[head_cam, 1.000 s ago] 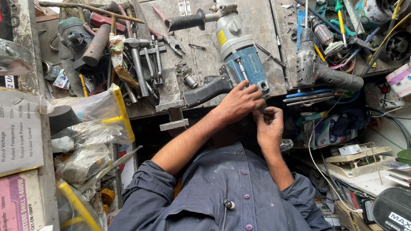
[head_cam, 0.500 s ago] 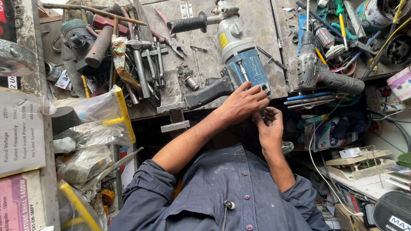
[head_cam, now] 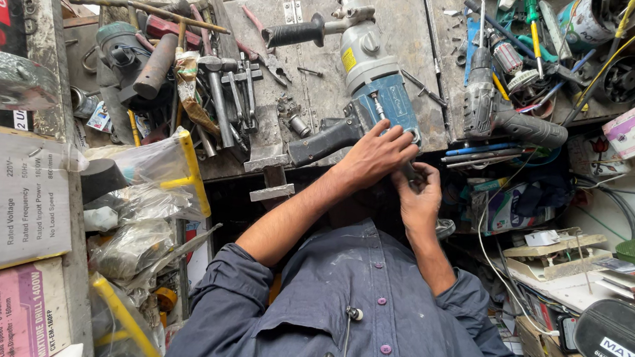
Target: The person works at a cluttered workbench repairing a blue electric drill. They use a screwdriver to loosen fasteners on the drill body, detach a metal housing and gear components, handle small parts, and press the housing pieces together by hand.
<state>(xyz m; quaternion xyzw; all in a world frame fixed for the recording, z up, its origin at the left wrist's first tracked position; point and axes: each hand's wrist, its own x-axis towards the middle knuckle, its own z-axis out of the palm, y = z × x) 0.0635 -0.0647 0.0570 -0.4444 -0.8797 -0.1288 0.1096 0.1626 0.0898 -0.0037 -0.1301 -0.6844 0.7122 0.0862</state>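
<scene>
The left hand [head_cam: 374,154] rests spread on the blue-grey power drill [head_cam: 373,92]; the right hand [head_cam: 418,194] pinches a small dark part beside it, which could slip and fall.

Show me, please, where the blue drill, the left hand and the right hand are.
Blue drill [head_cam: 375,92], head view, on its body.
Left hand [head_cam: 374,154], head view, on its back.
Right hand [head_cam: 420,198], head view, on its back.

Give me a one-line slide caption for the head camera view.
Both hands, left hand and right hand, meet at a blue-grey power drill on a cluttered workbench.
</scene>
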